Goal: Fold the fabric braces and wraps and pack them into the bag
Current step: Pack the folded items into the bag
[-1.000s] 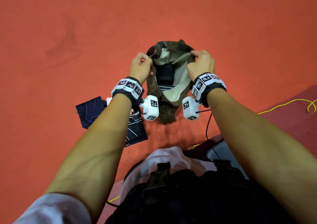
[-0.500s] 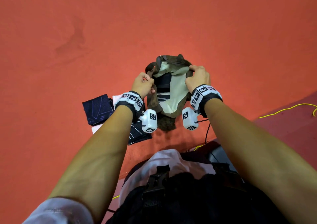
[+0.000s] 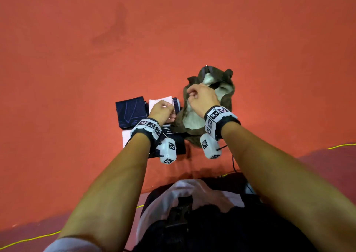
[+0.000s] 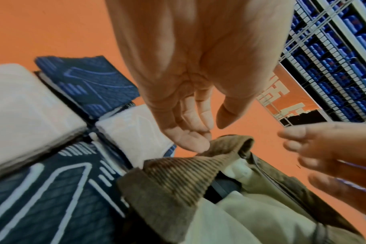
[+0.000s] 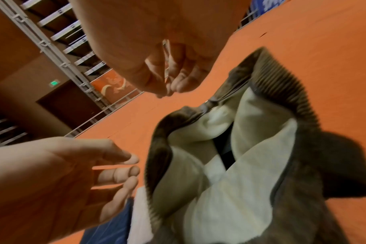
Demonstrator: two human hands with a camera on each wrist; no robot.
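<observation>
Both of your hands have let go of the bag (image 3: 209,114). A moment ago each pinched one side of its mouth and held it spread; now the brown corduroy bag slumps on the orange floor (image 3: 77,59) with its pale lining showing and something dark already inside. Your left hand (image 3: 162,110) has swung over to the folded pieces beside the bag, fingers loosely curled and empty, hovering just above the white folded wrap (image 3: 160,100). Your right hand (image 3: 200,98) hangs over the bag's near rim, fingers curled in, gripping nothing that shows. The navy patterned brace (image 3: 130,112) lies at the far left of the stack, and more folded pieces sit under your left wrist. It looks as though the opening step is over and the next pick is starting. With nobody holding the mouth, it may sag shut before the wrap arrives.
</observation>
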